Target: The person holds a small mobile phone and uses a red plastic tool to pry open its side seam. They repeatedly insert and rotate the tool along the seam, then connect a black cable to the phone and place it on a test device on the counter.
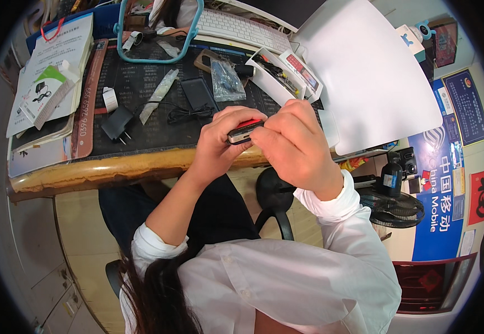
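Above the desk's front edge, my left hand (219, 142) holds a small mobile phone (244, 132), red on its upper face with a black and silver rim. The fingers of my right hand (294, 146) pinch at the phone's right end; whether a small part sits between them is hidden. On the dark desk mat beyond lie a black charger plug (117, 123) with its cable, a black rectangular case (199, 95) and a clear plastic bag (227, 81). An open white box (277, 77) holds cables.
Papers (54, 54) and a small charger box (48, 94) lie at the left. A blue-framed mirror (154, 60) stands near a white keyboard (244, 31). The wooden desk edge (100, 169) runs before me. A large white panel (363, 79) and a black fan (396, 208) are at the right.
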The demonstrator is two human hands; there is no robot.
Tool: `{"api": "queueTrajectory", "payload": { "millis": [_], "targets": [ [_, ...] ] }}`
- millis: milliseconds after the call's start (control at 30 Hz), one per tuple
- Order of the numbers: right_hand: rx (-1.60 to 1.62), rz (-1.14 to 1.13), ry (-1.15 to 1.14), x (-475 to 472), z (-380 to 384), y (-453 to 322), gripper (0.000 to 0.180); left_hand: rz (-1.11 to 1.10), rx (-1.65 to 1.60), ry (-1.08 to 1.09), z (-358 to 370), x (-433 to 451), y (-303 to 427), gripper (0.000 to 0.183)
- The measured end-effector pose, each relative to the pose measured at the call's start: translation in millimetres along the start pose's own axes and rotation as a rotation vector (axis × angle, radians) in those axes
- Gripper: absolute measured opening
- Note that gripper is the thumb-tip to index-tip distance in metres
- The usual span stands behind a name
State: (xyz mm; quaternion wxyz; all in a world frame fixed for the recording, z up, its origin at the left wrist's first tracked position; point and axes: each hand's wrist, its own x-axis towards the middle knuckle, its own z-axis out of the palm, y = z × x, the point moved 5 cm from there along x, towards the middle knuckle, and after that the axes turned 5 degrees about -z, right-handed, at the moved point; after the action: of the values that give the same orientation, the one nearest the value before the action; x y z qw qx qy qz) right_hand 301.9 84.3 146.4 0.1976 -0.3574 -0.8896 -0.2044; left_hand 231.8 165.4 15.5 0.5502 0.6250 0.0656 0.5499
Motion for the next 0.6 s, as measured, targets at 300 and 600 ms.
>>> {"api": "queueTrajectory", "payload": {
  "millis": [300,600],
  "targets": [
    [0.228,0.249,0.049,-2.7,2.3,7.8,0.020,-0.011,0.007,-0.004,1.0,0.7,0.4,0.040],
    [-0.173,0.038,0.063,-2.7,3.5,-14.1,0.024,0.003,0.012,0.002,1.1,0.2,-0.6,0.044]
  ]
}}
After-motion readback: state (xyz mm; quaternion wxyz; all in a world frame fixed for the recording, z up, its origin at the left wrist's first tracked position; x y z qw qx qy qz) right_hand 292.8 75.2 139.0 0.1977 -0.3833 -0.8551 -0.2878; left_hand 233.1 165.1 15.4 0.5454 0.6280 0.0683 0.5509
